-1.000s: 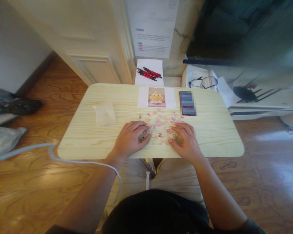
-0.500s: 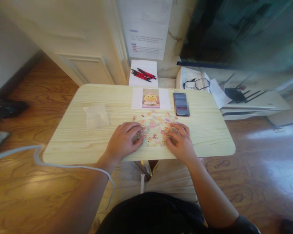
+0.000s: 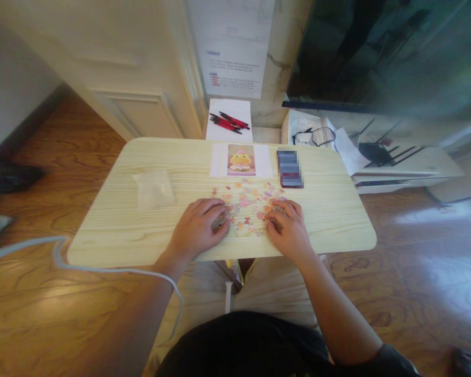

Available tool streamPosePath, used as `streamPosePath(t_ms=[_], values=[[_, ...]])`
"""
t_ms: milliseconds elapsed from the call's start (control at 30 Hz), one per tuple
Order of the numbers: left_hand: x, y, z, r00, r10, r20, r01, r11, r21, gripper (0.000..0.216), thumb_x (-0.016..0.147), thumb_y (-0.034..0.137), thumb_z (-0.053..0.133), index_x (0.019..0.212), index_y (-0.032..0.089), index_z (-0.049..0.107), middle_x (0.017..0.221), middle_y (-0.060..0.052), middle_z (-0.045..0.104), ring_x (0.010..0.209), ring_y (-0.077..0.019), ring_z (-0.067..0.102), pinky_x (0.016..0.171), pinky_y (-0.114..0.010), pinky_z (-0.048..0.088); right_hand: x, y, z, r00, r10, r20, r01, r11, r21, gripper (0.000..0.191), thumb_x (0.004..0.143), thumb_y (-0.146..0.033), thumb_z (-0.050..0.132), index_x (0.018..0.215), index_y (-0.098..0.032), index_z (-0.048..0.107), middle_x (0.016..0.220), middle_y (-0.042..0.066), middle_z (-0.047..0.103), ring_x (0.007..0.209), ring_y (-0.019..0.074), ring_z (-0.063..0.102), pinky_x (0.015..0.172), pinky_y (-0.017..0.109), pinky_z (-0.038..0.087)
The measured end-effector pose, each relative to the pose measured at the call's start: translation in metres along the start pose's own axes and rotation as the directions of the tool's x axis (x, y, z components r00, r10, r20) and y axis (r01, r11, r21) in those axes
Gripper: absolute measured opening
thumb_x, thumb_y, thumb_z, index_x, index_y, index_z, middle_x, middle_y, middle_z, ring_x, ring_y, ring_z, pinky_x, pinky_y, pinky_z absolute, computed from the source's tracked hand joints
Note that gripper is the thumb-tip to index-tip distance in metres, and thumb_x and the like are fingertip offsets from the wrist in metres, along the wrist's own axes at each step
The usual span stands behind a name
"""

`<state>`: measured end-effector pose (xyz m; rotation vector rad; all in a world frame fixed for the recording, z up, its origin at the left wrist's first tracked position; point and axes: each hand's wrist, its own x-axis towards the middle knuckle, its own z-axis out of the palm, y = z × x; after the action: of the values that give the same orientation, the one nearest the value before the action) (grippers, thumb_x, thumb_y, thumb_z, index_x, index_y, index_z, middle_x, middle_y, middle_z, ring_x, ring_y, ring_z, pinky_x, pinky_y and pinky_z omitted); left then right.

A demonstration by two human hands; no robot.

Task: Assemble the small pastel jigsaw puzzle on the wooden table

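Observation:
Many small jigsaw puzzle pieces (image 3: 244,200) in pink, orange and pale colours lie scattered over the middle of the table. On their left side rests my left hand (image 3: 200,225), its thumb apart from the curved fingers, with the fingertips among the pieces. My right hand (image 3: 288,225) mirrors it on the right side, fingers bent and thumb apart, touching the outer pieces. No piece is visibly lifted by either hand; what lies under the fingertips is partly hidden. Behind the pieces a printed picture of a yellow figure (image 3: 241,160) lies on white paper.
The light wooden table (image 3: 113,230) has a translucent bag (image 3: 155,188) at left and a phone (image 3: 290,169) at right. Red and black pens (image 3: 230,123) lie on paper beyond its far edge. A white cable (image 3: 118,270) crosses over my left forearm.
The whole view has shifted very slightly. Both hands stay at the sides of the puzzle pieces with hardly any movement, and nothing has been picked up.

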<state>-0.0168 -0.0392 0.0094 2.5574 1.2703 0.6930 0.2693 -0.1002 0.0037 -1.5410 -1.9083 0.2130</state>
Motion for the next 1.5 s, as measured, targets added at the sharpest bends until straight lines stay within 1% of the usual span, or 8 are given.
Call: streamPosePath(t_ms=[100, 267, 467, 767, 1033, 1200, 1367, 1500], values=[[-0.0001, -0.0008, 0.0003, 1.000, 0.007, -0.003, -0.007, 1.000, 0.004, 0.027, 0.096, 0.034, 0.065, 0.120, 0.027, 0.074, 0.131, -0.007, 0.072, 0.118, -0.0293, 0.066, 0.105, -0.049, 0.052, 0.0004, -0.0005, -0.0002, 1.000, -0.005, -0.012, 0.004, 1.000, -0.014, 0.025, 0.089, -0.014, 0.070, 0.104, -0.031, 0.079, 0.136, 0.006, 0.068, 0.135, 0.0332, 0.052, 0.117, 0.059, 0.048], [-0.0002, -0.0011, 0.0011, 1.000, 0.001, -0.004, -0.001, 1.000, 0.002, 0.027, 0.095, 0.035, 0.065, 0.119, 0.027, 0.075, 0.131, -0.007, 0.072, 0.118, -0.0295, 0.066, 0.104, -0.048, 0.052, 0.0007, -0.0002, 0.0003, 1.000, -0.010, -0.013, 0.010, 1.000, -0.030, 0.027, 0.092, -0.013, 0.066, 0.106, -0.030, 0.081, 0.135, 0.007, 0.068, 0.134, 0.0321, 0.053, 0.117, 0.058, 0.049], [-0.0001, -0.0027, 0.0019, 1.000, -0.002, 0.000, 0.002, 1.000, 0.002, 0.027, 0.095, 0.035, 0.065, 0.120, 0.028, 0.075, 0.131, -0.007, 0.072, 0.119, -0.0300, 0.065, 0.105, -0.049, 0.052, -0.0006, 0.0038, 0.0030, 1.000, 0.018, -0.023, -0.019, 1.000, -0.014, 0.032, 0.091, -0.011, 0.065, 0.109, -0.031, 0.082, 0.136, 0.007, 0.069, 0.135, 0.0329, 0.052, 0.116, 0.059, 0.048], [0.0004, -0.0066, 0.0036, 1.000, 0.024, -0.007, -0.024, 1.000, 0.015, 0.026, 0.095, 0.036, 0.066, 0.117, 0.026, 0.075, 0.130, -0.007, 0.072, 0.118, -0.0298, 0.066, 0.105, -0.049, 0.053, 0.0002, 0.0077, 0.0037, 0.994, 0.049, -0.093, -0.048, 0.999, 0.009, 0.037, 0.091, -0.010, 0.062, 0.117, -0.027, 0.081, 0.131, 0.008, 0.070, 0.130, 0.0296, 0.055, 0.115, 0.052, 0.049], [0.0008, -0.0061, 0.0032, 0.999, 0.034, -0.015, -0.034, 0.999, 0.018, 0.024, 0.096, 0.034, 0.066, 0.116, 0.025, 0.075, 0.129, -0.007, 0.072, 0.117, -0.0288, 0.066, 0.104, -0.047, 0.053, 0.0001, 0.0038, 0.0041, 0.999, 0.038, 0.005, -0.038, 0.995, -0.090, 0.041, 0.091, -0.013, 0.064, 0.124, -0.031, 0.080, 0.146, 0.006, 0.063, 0.139, 0.0335, 0.046, 0.120, 0.056, 0.043], [0.0005, -0.0069, 0.0040, 0.999, 0.045, -0.013, -0.044, 0.998, 0.033, 0.024, 0.097, 0.035, 0.066, 0.116, 0.024, 0.074, 0.129, -0.007, 0.072, 0.118, -0.0289, 0.066, 0.104, -0.048, 0.053, 0.0010, 0.0029, 0.0026, 0.998, 0.061, -0.033, -0.063, 0.996, -0.059, 0.038, 0.094, -0.013, 0.059, 0.125, -0.026, 0.078, 0.141, 0.008, 0.066, 0.135, 0.0307, 0.050, 0.119, 0.053, 0.044], [-0.0003, -0.0075, 0.0051, 0.999, 0.039, -0.021, -0.038, 0.999, 0.025, 0.025, 0.096, 0.035, 0.066, 0.118, 0.024, 0.074, 0.130, -0.007, 0.072, 0.118, -0.0287, 0.066, 0.105, -0.048, 0.053, 0.0008, 0.0020, 0.0032, 0.999, 0.048, -0.006, -0.048, 0.996, -0.071, 0.040, 0.095, -0.015, 0.060, 0.130, -0.026, 0.075, 0.144, 0.007, 0.066, 0.137, 0.0315, 0.049, 0.119, 0.053, 0.043], [-0.0005, -0.0076, 0.0057, 0.999, 0.028, -0.030, -0.027, 1.000, 0.009, 0.026, 0.095, 0.034, 0.067, 0.117, 0.025, 0.075, 0.130, -0.007, 0.072, 0.118, -0.0288, 0.066, 0.105, -0.048, 0.053, 0.0021, 0.0018, 0.0024, 0.998, 0.053, -0.028, -0.054, 0.997, -0.048, 0.037, 0.097, -0.017, 0.059, 0.130, -0.024, 0.075, 0.140, 0.007, 0.068, 0.134, 0.0298, 0.052, 0.119, 0.050, 0.044]])
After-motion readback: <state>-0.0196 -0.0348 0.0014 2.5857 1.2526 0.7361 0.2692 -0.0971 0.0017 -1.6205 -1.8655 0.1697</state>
